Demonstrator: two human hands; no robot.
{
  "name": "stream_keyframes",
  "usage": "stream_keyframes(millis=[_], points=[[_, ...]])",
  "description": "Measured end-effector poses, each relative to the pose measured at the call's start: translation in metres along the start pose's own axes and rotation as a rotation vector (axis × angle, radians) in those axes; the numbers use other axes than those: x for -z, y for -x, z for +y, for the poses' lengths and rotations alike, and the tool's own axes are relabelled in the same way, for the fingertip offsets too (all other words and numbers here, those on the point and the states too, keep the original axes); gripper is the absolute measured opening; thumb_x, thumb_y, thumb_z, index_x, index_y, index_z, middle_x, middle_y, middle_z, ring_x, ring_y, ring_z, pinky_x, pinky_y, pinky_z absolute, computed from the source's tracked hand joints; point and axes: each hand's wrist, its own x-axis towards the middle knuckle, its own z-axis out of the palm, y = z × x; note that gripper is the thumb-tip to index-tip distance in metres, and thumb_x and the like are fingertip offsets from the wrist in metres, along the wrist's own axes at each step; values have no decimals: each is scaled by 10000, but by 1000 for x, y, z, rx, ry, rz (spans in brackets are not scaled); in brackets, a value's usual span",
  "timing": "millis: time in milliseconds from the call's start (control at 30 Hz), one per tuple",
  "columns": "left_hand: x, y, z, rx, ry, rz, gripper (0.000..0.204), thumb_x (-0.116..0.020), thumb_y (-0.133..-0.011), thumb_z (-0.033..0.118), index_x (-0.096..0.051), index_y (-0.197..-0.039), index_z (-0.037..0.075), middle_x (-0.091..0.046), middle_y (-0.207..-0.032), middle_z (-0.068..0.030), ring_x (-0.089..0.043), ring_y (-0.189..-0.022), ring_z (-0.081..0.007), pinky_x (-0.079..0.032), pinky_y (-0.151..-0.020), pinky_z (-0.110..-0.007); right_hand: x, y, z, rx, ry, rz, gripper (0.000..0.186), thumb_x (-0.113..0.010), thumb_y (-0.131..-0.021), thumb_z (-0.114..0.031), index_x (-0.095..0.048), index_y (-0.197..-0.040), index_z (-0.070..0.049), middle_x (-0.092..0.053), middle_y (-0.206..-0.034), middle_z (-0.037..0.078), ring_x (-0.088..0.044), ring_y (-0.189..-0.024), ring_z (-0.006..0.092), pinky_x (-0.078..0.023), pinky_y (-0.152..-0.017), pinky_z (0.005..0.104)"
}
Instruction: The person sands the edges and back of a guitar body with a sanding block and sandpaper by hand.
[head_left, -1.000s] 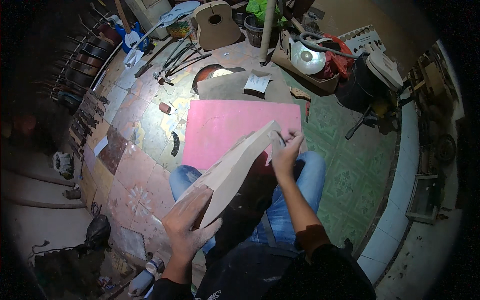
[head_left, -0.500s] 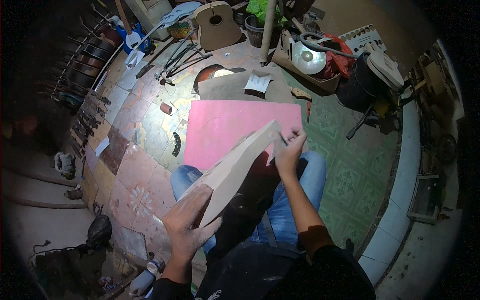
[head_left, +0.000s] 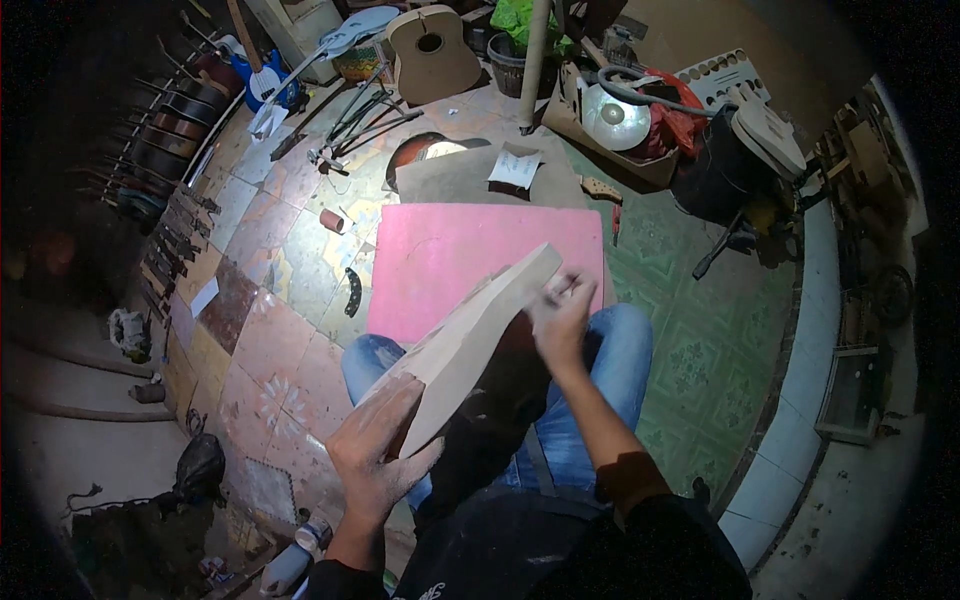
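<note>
A pale bare-wood guitar body (head_left: 468, 342), seen along its curved side, lies tilted across my lap, with its narrow end far right. My dusty left hand (head_left: 375, 440) grips its near end, thumb below and fingers along the upper side. At the far end my right hand (head_left: 562, 315) is closed and smeared by motion. It holds what looks like a small folded piece of sandpaper, mostly hidden by the fingers, against or close to the wood. Below the guitar body, its underside and my dark clothing merge in shadow.
A pink board (head_left: 440, 245) lies just ahead, with brown cardboard (head_left: 440, 182) beyond it. An acoustic guitar body (head_left: 430, 55), a blue guitar (head_left: 268, 80) and a black bucket (head_left: 508, 68) stand at the back. A box of odds and ends (head_left: 610, 150) sits far right.
My right hand has moved slightly left and nearer along the guitar body's far end and is now blurred. My left hand and the guitar body stay nearly in place.
</note>
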Motion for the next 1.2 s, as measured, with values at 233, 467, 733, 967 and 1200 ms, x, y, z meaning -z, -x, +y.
stream_keyframes(millis=[233,467,733,967,1200], points=[[0,5,-4,-2,-5,19,531,-867,-647,118,-759,-1159,30,-757,-1158,-192,-737,-1106,-348,-562,-993,-416,3,19,-17,103,111,-125,562,-815,-870,-94,-427,-1264,2,-490,-1081,88,-533,-941,145,-495,-819,298],[-3,0,0,-15,32,17,525,-859,-651,122,-761,-1159,33,-759,-1156,-193,-740,-1098,-353,-566,-986,-417,6,13,4,112,50,-92,608,-847,-844,-229,-459,-1246,12,-546,-1024,117,-574,-841,203,-515,-755,362],[-3,3,-7,-35,21,-3,590,-839,-641,112,-733,-1202,-34,-752,-1160,-233,-755,-1060,-305,-580,-945,-389,3,13,-6,154,113,-67,585,-838,-836,-189,-457,-1230,17,-530,-980,102,-571,-825,206,-532,-758,368],[-3,-4,3,-15,18,12,544,-868,-635,118,-756,-1155,5,-768,-1112,-195,-753,-1064,-345,-578,-964,-411,7,-18,-6,25,48,57,617,-850,-830,-239,-458,-1241,1,-561,-990,114,-637,-908,244,-549,-772,379],[-2,0,5,0,17,20,515,-869,-641,116,-759,-1132,4,-768,-1122,-191,-753,-1069,-338,-580,-960,-409,7,-24,-13,110,104,127,649,-858,-832,-244,-434,-1268,-18,-568,-951,113,-653,-862,229,-541,-766,390]])
